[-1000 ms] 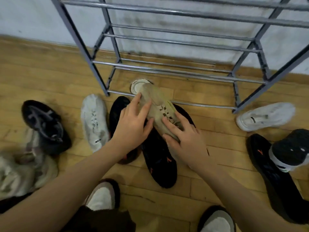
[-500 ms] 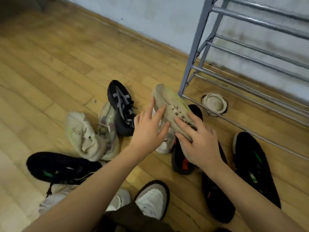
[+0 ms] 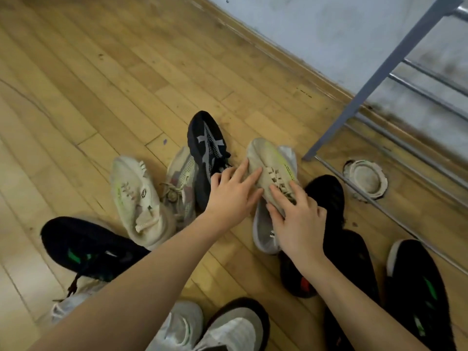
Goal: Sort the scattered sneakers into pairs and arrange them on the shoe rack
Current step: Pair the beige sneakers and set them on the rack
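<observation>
Both my hands hold a beige sneaker (image 3: 272, 165) with a lime stripe just above the floor, toe pointing away. My left hand (image 3: 231, 198) grips its left side; my right hand (image 3: 296, 221) curls over the laces. Its beige match (image 3: 136, 198) lies on the floor to the left. Under the held shoe lies a white sneaker (image 3: 263, 236). A navy sneaker (image 3: 206, 143) with a grey cross and a grey mesh sneaker (image 3: 181, 178) lie between the two beige ones. The grey metal shoe rack (image 3: 379, 72) stands at the right by the wall.
Black sneakers lie around me: one with green marks (image 3: 83, 249) at the left, one with a red mark (image 3: 304, 285) and another with green (image 3: 425, 290) at the right. A round floor fitting (image 3: 364, 178) sits under the rack. My own shoes (image 3: 228, 328) are at the bottom edge.
My view has swung left, away from the rack. Both hands have carried the beige sneaker leftward, nearer to the beige shoe on the floor.
</observation>
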`<control>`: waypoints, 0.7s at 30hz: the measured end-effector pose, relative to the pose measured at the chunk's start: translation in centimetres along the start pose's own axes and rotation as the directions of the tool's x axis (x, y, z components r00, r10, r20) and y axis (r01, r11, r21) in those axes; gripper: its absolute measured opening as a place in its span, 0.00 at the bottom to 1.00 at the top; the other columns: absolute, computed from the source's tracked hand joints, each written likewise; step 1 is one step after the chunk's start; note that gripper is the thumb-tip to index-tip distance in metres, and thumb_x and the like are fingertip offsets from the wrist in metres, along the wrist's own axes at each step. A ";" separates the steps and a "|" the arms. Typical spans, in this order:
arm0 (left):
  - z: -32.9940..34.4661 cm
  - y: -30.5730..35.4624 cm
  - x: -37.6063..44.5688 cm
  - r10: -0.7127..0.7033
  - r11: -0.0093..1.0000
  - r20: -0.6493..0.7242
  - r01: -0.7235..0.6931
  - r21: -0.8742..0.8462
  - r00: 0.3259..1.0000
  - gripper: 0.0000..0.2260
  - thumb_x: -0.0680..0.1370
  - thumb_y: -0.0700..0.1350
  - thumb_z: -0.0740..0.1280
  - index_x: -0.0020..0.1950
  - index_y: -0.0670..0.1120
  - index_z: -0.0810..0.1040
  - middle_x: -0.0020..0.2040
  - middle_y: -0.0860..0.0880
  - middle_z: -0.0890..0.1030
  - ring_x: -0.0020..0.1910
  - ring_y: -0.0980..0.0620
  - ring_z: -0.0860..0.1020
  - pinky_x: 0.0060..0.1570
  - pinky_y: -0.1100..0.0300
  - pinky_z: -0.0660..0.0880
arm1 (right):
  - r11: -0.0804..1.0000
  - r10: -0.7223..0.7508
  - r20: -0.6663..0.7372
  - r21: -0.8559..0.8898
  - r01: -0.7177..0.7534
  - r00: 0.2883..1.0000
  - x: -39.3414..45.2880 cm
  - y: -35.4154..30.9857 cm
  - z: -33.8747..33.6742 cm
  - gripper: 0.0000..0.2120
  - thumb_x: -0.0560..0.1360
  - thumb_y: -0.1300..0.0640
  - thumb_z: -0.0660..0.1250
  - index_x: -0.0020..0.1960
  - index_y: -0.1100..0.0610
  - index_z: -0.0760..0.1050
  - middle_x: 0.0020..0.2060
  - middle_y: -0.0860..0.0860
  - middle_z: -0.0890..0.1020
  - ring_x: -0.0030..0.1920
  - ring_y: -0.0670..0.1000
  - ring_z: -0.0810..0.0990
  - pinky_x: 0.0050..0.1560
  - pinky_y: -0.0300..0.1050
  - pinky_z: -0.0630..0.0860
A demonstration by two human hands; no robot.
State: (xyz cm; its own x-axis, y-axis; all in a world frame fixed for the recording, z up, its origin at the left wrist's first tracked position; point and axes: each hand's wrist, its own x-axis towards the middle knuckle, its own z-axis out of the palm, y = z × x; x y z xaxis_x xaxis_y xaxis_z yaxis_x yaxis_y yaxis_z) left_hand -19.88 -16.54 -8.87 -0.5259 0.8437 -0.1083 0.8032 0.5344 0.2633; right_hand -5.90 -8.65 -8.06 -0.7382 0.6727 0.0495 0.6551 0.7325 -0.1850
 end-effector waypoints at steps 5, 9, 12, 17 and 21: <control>2.2 0.6 0.7 0.052 0.997 0.103 -0.058 0.057 0.993 0.23 0.80 0.59 0.48 0.75 0.57 0.54 0.76 0.50 0.55 0.70 0.42 0.57 0.65 0.45 0.51 | 1.000 0.025 0.157 -0.008 -0.024 0.987 0.2 2.4 0.7 0.22 0.76 0.41 0.61 0.69 0.42 0.68 0.69 0.53 0.70 0.56 0.63 0.75 0.55 0.57 0.69; 1.3 0.3 0.6 0.053 0.996 0.043 -0.056 0.064 0.998 0.21 0.81 0.56 0.50 0.74 0.55 0.58 0.75 0.51 0.60 0.71 0.43 0.57 0.66 0.45 0.50 | 0.997 0.009 0.131 -0.082 0.002 0.991 0.1 1.8 0.4 0.22 0.77 0.41 0.59 0.69 0.45 0.69 0.69 0.54 0.70 0.64 0.64 0.70 0.60 0.59 0.65; -0.4 0.0 -0.8 0.005 0.999 -0.064 -0.008 -0.041 0.998 0.21 0.80 0.56 0.51 0.73 0.54 0.63 0.73 0.50 0.65 0.71 0.45 0.60 0.65 0.47 0.51 | 0.999 -0.004 0.039 -0.052 0.006 0.999 0.0 0.5 -0.3 0.22 0.76 0.42 0.56 0.66 0.47 0.72 0.68 0.56 0.70 0.66 0.66 0.67 0.62 0.62 0.65; -3.4 -2.9 -5.1 -0.122 0.988 -0.187 0.101 -0.117 0.975 0.23 0.77 0.56 0.50 0.69 0.52 0.69 0.70 0.46 0.69 0.67 0.43 0.65 0.63 0.44 0.59 | 0.984 -0.164 -0.021 0.073 0.165 0.986 -0.1 -3.5 -1.5 0.22 0.77 0.43 0.54 0.68 0.47 0.71 0.67 0.54 0.72 0.65 0.60 0.68 0.62 0.57 0.59; -4.6 -6.6 -8.8 -0.331 0.941 -0.238 0.300 -0.156 0.913 0.19 0.79 0.52 0.58 0.69 0.50 0.68 0.71 0.44 0.68 0.68 0.40 0.64 0.65 0.43 0.58 | 0.948 -0.290 -0.033 0.128 0.292 0.956 0.7 -7.5 -1.4 0.21 0.77 0.44 0.54 0.67 0.47 0.71 0.63 0.51 0.76 0.61 0.56 0.70 0.59 0.54 0.59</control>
State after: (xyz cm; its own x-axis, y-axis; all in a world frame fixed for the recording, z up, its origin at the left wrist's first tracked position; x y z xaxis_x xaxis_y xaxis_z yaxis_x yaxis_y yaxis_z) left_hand -21.87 -27.73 -5.30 -0.8128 0.5810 0.0426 0.5539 0.7482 0.3651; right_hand -11.08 -13.51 -5.26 -0.8910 0.4341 0.1331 0.3846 0.8774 -0.2866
